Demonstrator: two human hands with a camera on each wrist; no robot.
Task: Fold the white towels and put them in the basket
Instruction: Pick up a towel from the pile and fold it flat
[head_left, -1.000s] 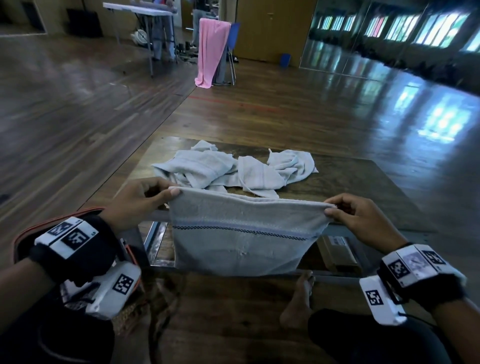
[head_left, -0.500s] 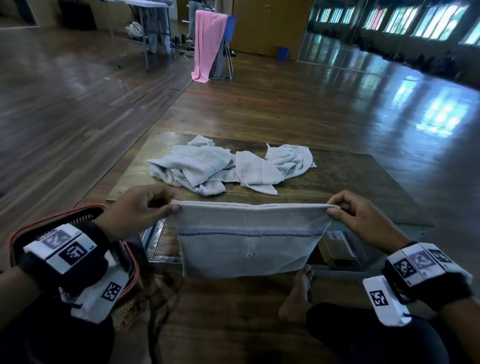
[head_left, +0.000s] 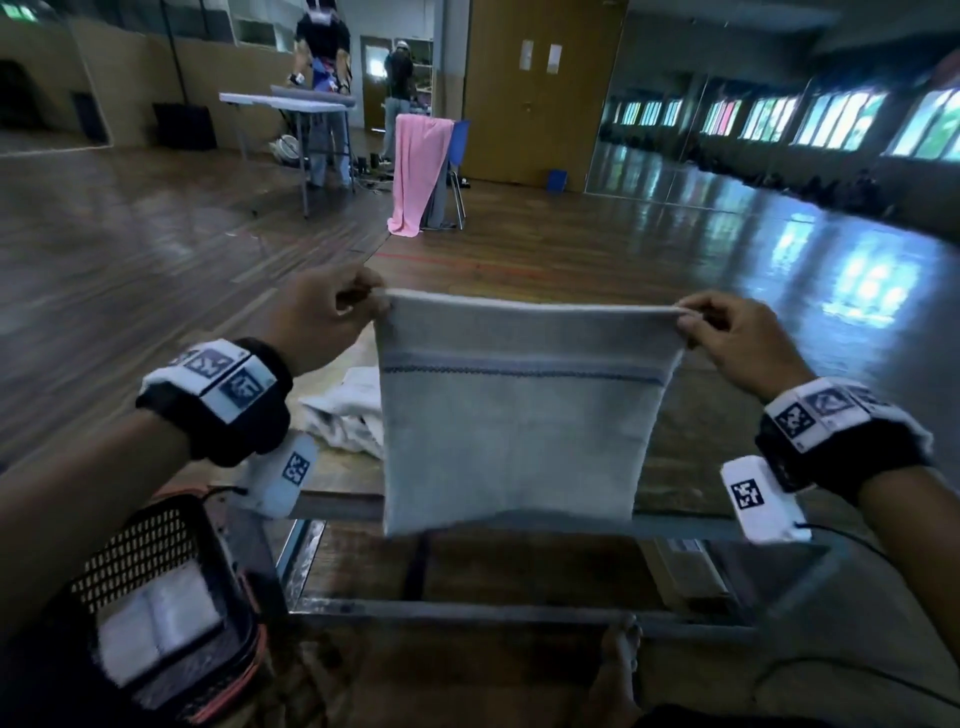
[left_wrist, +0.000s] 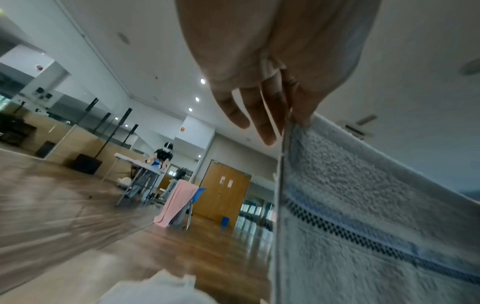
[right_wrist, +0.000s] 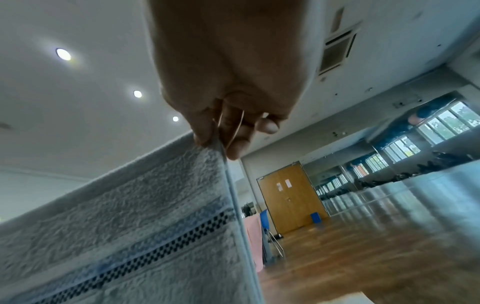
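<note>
Wooden floor (head_left: 571, 249) surrounds low table (head_left: 675, 478); left hand (head_left: 317, 322) and right hand (head_left: 737, 343) pinch white towel (head_left: 519, 415).

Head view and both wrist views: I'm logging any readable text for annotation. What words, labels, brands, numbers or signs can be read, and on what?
No readable text.
Wrist bands: square coded markers only, no letters.
Two sheets on the wooden door: too small to read.
Held towel: a checked stripe, no label showing.

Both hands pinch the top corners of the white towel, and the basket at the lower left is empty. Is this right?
Not quite. The head view shows the basket already holds a folded towel. The rest is right: left hand and right hand pinch the white towel by its top corners.
</note>
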